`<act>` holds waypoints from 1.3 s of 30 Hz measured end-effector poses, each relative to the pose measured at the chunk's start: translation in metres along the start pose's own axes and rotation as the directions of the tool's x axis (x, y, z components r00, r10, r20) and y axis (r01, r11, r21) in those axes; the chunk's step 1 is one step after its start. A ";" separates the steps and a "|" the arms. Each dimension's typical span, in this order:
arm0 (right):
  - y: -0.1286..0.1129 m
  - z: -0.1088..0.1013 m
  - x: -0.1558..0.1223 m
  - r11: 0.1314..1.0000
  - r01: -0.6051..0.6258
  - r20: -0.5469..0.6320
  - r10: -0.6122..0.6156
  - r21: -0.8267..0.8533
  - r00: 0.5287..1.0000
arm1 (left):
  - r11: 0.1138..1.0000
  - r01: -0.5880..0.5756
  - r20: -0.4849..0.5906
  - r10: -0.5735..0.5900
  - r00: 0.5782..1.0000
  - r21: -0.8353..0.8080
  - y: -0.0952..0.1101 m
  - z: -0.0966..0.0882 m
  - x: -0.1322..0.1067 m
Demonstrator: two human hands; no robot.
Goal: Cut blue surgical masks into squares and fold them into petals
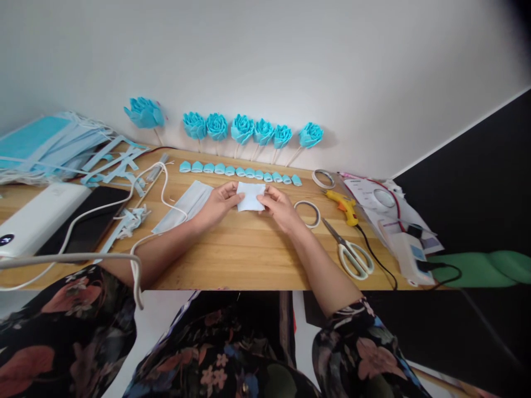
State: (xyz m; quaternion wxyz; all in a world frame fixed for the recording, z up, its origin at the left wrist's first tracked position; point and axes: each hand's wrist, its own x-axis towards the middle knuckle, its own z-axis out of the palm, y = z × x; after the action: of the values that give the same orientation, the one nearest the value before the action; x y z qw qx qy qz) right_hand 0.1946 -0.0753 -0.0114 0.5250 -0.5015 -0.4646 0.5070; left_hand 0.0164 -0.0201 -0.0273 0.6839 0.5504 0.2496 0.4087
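Note:
Between both hands is a small pale blue square of mask fabric (251,197), held up just above the wooden table. My left hand (223,200) pinches its left edge, thumb on the front. On the other side, my right hand (279,205) pinches the right edge in the same way. A flat pale face mask (188,203) lies beside my left forearm. Behind the hands runs a row of small folded blue petals (230,170). Near my right wrist lies a roll of tape (307,214).
Blue fabric roses (243,129) on sticks lean against the wall. At the right are scissors (354,258), a yellow glue gun (343,207), another tape roll (323,179) and a power strip (409,257). Stacked masks (53,143), cut strips, a white power bank (39,218) and cables occupy the left.

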 end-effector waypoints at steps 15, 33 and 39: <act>0.000 -0.007 -0.001 0.996 -0.083 0.135 0.081 0.014 0.987 | 0.902 -0.206 0.108 0.178 0.978 0.379 0.013 -0.001 -0.008; 0.000 -0.001 -0.003 0.930 0.112 0.027 -0.109 -0.351 0.994 | 0.974 0.017 0.033 -0.026 0.999 0.224 0.002 -0.002 0.001; -0.003 -0.006 -0.002 0.987 0.088 0.092 -0.076 -0.133 0.993 | 0.998 0.039 0.007 -0.039 0.999 0.046 0.005 -0.003 0.000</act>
State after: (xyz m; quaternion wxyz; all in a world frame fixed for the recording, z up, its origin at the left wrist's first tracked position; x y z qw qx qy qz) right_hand 0.2009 -0.0776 -0.0086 0.4891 -0.4941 -0.5409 0.4733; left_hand 0.0122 -0.0184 -0.0233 0.6801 0.5624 0.2669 0.3872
